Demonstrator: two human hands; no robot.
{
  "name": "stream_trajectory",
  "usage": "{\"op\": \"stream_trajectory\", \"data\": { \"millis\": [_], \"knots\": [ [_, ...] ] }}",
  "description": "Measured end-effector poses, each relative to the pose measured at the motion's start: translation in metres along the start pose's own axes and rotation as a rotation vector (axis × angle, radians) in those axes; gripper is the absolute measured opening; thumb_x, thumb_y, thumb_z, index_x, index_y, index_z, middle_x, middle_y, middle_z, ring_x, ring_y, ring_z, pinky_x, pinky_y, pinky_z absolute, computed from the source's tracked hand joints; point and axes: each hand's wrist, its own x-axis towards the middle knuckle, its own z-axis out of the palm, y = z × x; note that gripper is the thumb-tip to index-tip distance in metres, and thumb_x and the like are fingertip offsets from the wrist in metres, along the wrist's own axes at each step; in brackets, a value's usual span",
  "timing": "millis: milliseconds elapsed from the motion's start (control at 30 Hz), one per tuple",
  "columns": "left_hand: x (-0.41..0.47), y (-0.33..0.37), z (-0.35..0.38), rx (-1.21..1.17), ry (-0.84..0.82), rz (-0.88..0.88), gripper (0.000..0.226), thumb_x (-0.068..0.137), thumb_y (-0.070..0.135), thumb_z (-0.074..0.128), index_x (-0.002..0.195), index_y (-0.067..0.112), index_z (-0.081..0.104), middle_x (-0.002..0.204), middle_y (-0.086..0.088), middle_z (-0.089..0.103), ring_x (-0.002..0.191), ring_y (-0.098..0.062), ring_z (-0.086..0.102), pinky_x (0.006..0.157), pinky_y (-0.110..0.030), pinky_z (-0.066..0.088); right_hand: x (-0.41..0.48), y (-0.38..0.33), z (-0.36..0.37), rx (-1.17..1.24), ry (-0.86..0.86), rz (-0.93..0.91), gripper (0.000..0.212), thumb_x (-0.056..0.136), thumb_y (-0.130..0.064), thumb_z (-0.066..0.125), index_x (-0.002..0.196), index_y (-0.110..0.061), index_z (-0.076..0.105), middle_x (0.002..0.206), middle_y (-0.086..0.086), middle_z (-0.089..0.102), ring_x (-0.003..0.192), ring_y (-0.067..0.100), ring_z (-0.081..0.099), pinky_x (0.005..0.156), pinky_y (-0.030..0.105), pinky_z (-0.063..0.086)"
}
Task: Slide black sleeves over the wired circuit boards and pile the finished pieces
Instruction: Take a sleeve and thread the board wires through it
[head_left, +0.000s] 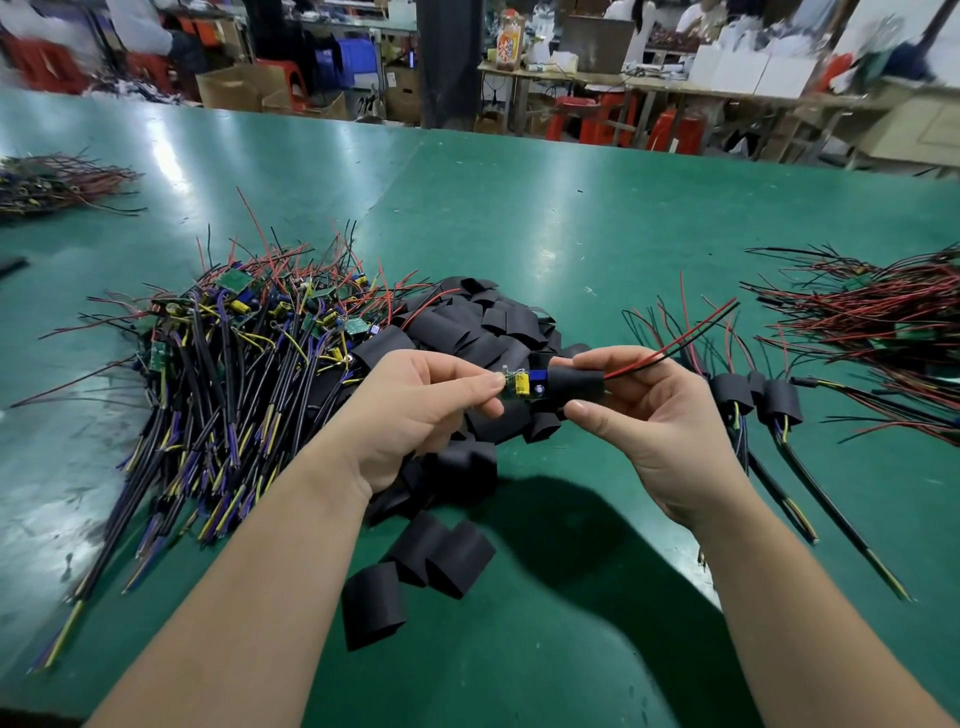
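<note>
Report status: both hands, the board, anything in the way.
Left hand pinches circuit board; right hand grips black sleeve. Red and black leads through sleeve, board mostly bare. Nothing blocking the slide.

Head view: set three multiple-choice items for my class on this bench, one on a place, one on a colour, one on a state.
1. Where do the bare boards lie from the sleeve heap?
A) to its left B) to its right C) on top of it
2. What colours are the wires leaving the held sleeve?
A) yellow and blue B) red and black C) white and green
3. How is the held board?
A) fully sleeved B) wholly bare C) partly in the sleeve

Answers:
1 A: the boards are piled on the left of the heap.
2 B: one red and one black wire run out of the sleeve's right end.
3 C: the left hand pinches the board's bare end, while the right hand holds the sleeve over the rest.
</note>
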Motion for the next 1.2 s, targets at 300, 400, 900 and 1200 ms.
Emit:
{"op": "stream_trajectory", "data": {
  "millis": [300, 400, 900, 1200],
  "knots": [
    [-0.0020, 0.0016, 0.0010, 0.028, -0.006, -0.002, 0.026, 0.084, 0.019, 0.066, 0.059, 0.013, 0.070, 0.038, 0.009, 0.045, 0.034, -0.005, 0.021, 0.037, -0.014, 0.014, -0.0007, -0.0069, -0.0032, -0.096, -0.027, 0.008, 0.031, 0.064, -0.001, 0.072, 0.094, -0.007, 0.065, 0.093, 0.003, 0.075, 0.088, 0.015, 0.072, 0.076, 0.020, 0.054],
    [-0.0026, 0.0023, 0.0014, 0.035, 0.003, 0.000, 0.022, 0.081, 0.022, 0.067, 0.063, 0.011, 0.070, 0.039, 0.009, 0.044, 0.035, -0.006, 0.020, 0.037, -0.015, 0.015, -0.0013, -0.0057, -0.0027, -0.086, -0.023, 0.034, 0.033, 0.062, -0.004, 0.074, 0.094, -0.009, 0.066, 0.091, 0.003, 0.076, 0.084, 0.015, 0.072, 0.074, 0.020, 0.054],
    [-0.0052, 0.0044, 0.0019, 0.034, -0.012, 0.002, 0.019, 0.089, 0.008, 0.062, 0.070, 0.007, 0.067, 0.042, 0.005, 0.054, 0.034, -0.003, 0.023, 0.036, -0.013, 0.017, 0.0006, -0.0028, 0.0007, 0.090, -0.106, 0.063, 0.035, 0.058, -0.011, 0.078, 0.092, -0.020, 0.076, 0.104, 0.007, 0.073, 0.097, 0.019, 0.069, 0.078, 0.024, 0.054],
    [-0.0035, 0.0002, 0.0042, 0.064, 0.019, -0.005, 0.015, 0.085, 0.012, 0.067, 0.071, 0.013, 0.073, 0.062, -0.004, 0.066, 0.037, -0.006, 0.026, 0.036, -0.013, 0.020, -0.0011, 0.0010, 0.0051, 0.015, -0.063, 0.122, 0.036, 0.063, -0.013, 0.074, 0.099, -0.012, 0.071, 0.093, 0.010, 0.075, 0.080, 0.015, 0.069, 0.069, 0.021, 0.054]
  ]
}}
